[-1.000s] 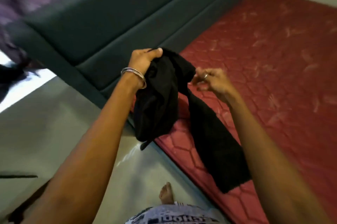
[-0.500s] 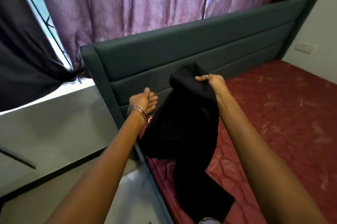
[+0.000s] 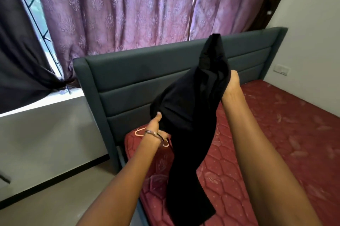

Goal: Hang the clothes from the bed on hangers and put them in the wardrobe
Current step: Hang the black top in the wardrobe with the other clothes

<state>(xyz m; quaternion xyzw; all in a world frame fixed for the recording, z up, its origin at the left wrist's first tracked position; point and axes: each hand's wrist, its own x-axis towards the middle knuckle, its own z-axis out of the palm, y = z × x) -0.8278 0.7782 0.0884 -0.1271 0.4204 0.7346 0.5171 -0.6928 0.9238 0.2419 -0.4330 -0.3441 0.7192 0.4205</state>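
Through the head camera I see purple patterned curtains [image 3: 128, 10] hanging across the back of the room, just behind a dark teal padded headboard [image 3: 132, 82]. At the far left a darker curtain [image 3: 20, 63] is gathered against a window [image 3: 35, 3] with a black grille, and green shows through the glass. Below it runs a bright window sill [image 3: 46, 102] above a grey wall [image 3: 46, 133] with a dark skirting line, and then a pale floor [image 3: 60, 194]. On the right I make out a white wall [image 3: 312, 23] with a small switch plate [image 3: 280, 69] low on it, near the headboard's far end.
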